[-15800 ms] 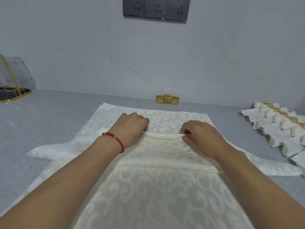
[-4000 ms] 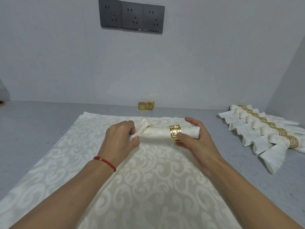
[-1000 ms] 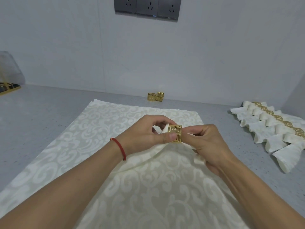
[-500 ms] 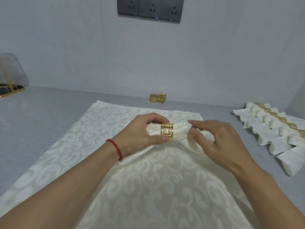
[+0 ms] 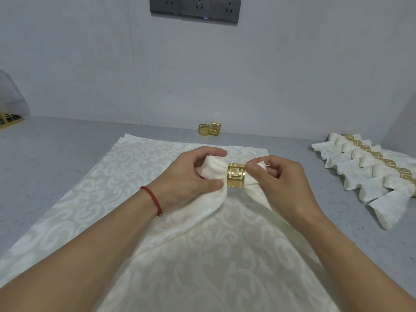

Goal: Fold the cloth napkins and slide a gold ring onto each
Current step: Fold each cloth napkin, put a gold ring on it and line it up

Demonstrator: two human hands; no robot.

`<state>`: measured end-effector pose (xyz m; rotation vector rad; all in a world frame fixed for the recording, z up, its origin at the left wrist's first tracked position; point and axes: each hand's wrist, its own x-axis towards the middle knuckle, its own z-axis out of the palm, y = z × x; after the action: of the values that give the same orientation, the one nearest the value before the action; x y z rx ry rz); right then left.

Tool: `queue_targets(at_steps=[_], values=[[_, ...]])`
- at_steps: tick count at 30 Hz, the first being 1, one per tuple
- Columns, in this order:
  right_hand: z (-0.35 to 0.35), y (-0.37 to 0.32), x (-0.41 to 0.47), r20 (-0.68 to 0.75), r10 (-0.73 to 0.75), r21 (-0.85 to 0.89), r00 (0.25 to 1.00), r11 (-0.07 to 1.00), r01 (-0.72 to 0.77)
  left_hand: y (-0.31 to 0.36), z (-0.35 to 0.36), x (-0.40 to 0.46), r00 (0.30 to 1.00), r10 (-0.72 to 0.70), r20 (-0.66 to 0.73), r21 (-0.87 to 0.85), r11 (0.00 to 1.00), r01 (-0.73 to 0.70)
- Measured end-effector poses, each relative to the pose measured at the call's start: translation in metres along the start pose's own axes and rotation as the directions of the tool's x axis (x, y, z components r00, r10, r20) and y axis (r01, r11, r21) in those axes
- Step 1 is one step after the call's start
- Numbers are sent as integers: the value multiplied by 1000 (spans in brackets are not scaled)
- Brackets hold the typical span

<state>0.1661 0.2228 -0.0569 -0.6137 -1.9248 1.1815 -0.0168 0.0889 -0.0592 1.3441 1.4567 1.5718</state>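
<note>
A rolled cream napkin (image 5: 213,171) is held just above the patterned cream cloth (image 5: 202,255) spread on the counter. A gold ring (image 5: 236,178) with a key pattern sits round its middle. My left hand (image 5: 191,179) grips the napkin's left half, thumb below and fingers over the top. My right hand (image 5: 276,181) pinches the napkin's right half just beside the ring. Two spare gold rings (image 5: 209,129) stand by the wall. A row of several ringed napkins (image 5: 373,167) lies at the right.
The grey counter (image 5: 56,158) runs to a white wall with a strip of dark sockets (image 5: 194,7). A gold-rimmed stand (image 5: 9,119) under a clear cover sits at the far left edge.
My right hand has closed back onto the napkin's right end, beside the ring. The napkin with the ring is held a little higher and nearer to me.
</note>
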Motion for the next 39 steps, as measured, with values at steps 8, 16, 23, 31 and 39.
queue_targets(at_steps=[8,16,23,31,39], values=[[1,-13,-5,85,37,154,996,987,-50,3,9,0,983,-184,-20,-37,982,183],[-51,-10,0,389,215,-566,896,823,48,-1,2,0,969,-200,-148,-81,979,189],[-74,-16,1,200,111,-559,973,829,20,12,3,10,967,-207,-151,-71,978,199],[-50,-18,-1,129,43,130,991,990,-60,48,37,25,981,-195,-24,-59,979,193],[-127,-40,-12,137,96,-264,986,963,-57,74,90,33,990,-138,-17,366,921,135]])
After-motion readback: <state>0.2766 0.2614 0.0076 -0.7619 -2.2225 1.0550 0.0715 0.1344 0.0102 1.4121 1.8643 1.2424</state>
